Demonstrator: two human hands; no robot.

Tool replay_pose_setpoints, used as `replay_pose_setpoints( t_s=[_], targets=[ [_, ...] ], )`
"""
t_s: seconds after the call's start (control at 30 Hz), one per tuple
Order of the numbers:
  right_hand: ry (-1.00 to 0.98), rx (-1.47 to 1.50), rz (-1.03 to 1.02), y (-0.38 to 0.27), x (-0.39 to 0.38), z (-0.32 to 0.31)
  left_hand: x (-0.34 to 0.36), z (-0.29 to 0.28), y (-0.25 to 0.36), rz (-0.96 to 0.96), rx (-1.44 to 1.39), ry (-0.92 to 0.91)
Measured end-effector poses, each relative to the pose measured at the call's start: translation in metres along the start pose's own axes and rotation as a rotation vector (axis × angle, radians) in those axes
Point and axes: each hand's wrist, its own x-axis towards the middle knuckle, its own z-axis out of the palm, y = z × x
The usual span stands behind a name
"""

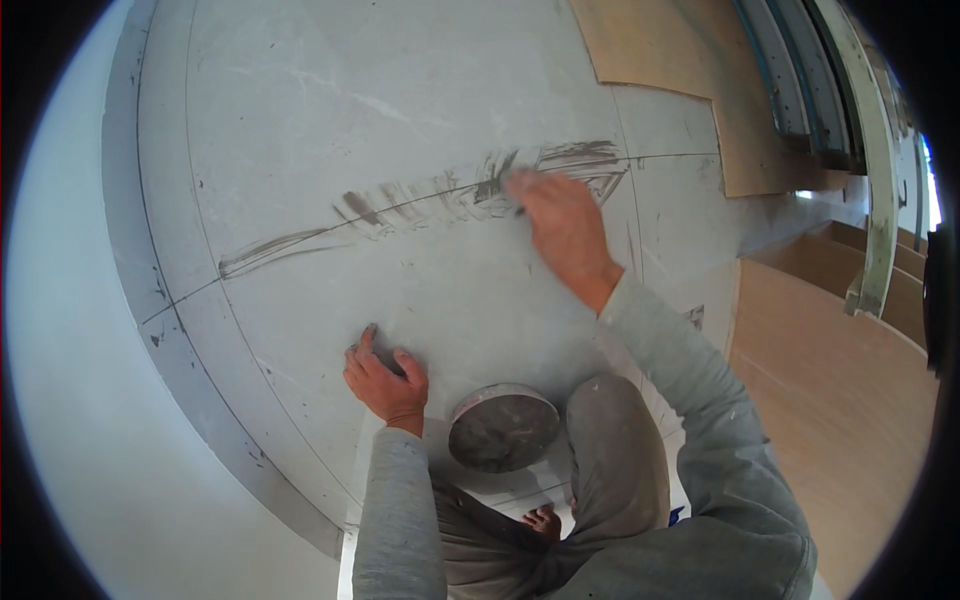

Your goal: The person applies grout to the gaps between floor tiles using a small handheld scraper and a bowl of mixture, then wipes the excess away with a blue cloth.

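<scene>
Dark paste point(360, 208) lies smeared along much of the joint point(430, 198) beyond the bucket point(472, 397), residue seemingly uncleaned; right grip point(565, 225) curled, contents unclear, left grip point(388, 385) open

Across the middle of the frame, dark grey-brown smears point(358, 208) streak pale grey floor tiles point(300, 130) faintly veined in white. A pale-rimmed round tub point(500, 389) at lower centre holds mottled dark grey; grey trousers point(615, 430) lie beside it, tan boards point(830, 400) at right.
</scene>
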Motion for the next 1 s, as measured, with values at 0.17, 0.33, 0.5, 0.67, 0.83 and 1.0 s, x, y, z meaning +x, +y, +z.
replay_pose_setpoints(
  t_s=[0.17,0.33,0.5,0.67,0.83,1.0],
  targets=[
    [-0.149,0.157,0.143,-0.006,-0.008,-0.022,-0.003,-0.003,-0.003,0.040,0.059,0.016],
    [0.000,0.009,0.011,0.005,-0.010,0.001,-0.002,-0.001,0.002,0.032,0.023,-0.006],
    [-0.125,0.186,0.307,-0.012,-0.016,-0.023,-0.004,-0.004,-0.004,0.043,0.060,0.017],
    [-0.012,-0.281,0.457,0.013,0.007,-0.015,-0.003,-0.002,0.001,-0.021,0.021,0.003],
    [-0.207,-0.120,0.484,-0.076,0.029,0.026,-0.004,-0.003,-0.002,-0.005,0.018,0.012],
    [-0.082,0.040,0.345,-0.133,0.051,0.070,-0.002,-0.003,0.005,-0.090,-0.025,-0.045]
  ],
)
